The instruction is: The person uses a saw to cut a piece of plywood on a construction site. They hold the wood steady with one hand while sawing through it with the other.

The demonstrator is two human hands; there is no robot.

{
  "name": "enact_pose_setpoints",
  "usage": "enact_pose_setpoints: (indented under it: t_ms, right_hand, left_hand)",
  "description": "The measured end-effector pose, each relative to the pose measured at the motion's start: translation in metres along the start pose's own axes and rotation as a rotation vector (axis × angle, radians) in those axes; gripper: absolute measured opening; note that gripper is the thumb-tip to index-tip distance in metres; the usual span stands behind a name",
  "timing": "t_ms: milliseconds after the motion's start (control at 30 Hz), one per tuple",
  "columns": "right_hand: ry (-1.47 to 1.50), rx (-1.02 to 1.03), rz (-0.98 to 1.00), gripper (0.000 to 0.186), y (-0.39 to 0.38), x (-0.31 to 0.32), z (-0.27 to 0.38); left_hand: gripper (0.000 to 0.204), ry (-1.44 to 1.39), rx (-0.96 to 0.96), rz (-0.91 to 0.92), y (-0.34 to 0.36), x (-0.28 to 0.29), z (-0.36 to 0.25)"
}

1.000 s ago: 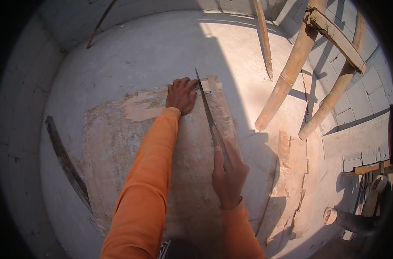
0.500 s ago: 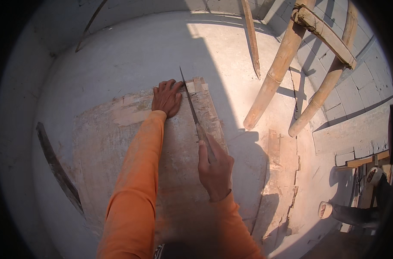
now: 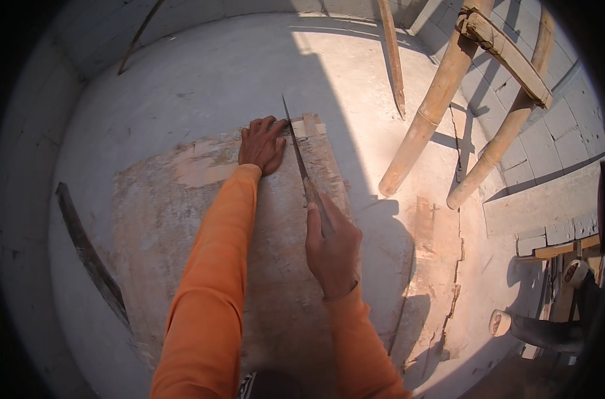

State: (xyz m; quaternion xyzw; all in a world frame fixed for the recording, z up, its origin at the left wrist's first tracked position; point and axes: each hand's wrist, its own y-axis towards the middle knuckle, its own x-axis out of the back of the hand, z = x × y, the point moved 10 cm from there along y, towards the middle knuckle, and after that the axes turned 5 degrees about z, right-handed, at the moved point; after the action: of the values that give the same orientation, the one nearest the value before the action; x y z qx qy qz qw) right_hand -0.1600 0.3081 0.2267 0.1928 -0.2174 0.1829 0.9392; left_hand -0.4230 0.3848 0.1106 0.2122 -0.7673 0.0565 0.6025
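Note:
My left hand [image 3: 262, 145] rests with fingers apart on a worn, pale plywood sheet [image 3: 149, 226] lying on the floor, near its far edge. Just to its right, my right hand [image 3: 332, 253] grips the handle of a long, tapering saw [image 3: 299, 159]. The blade points away from me across the board, and its thin tip reaches past the far edge. Whether the teeth are cutting into the sheet I cannot tell. Both my forearms are in orange sleeves.
A dark wooden strip [image 3: 90, 253] lies left. Bamboo poles with a crosspiece [image 3: 422, 126] stand right, near a narrow stick [image 3: 392, 60]. Broken boards [image 3: 435, 266] lie right. Grey block walls [image 3: 555, 126] surround the floor [image 3: 203, 80]. Another person's sandalled feet [image 3: 500, 324] show lower right.
The view has shifted slightly. My right hand has pushed the saw a little forward, away from me, along the board. My left hand stays in place on the sheet.

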Motion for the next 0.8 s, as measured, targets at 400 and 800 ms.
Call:
enact_pose_setpoints:
  t_ms: [400, 800]
  right_hand:
    - [-0.026, 0.033, -0.024, 0.033, 0.010, 0.001, -0.004]
    - [-0.051, -0.021, -0.013, 0.033, 0.007, -0.002, -0.008]
  left_hand:
    - [0.046, -0.015, 0.033, 0.069, 0.001, -0.002, -0.007]
    - [0.052, -0.003, -0.014, 0.066, 0.006, -0.014, -0.002]
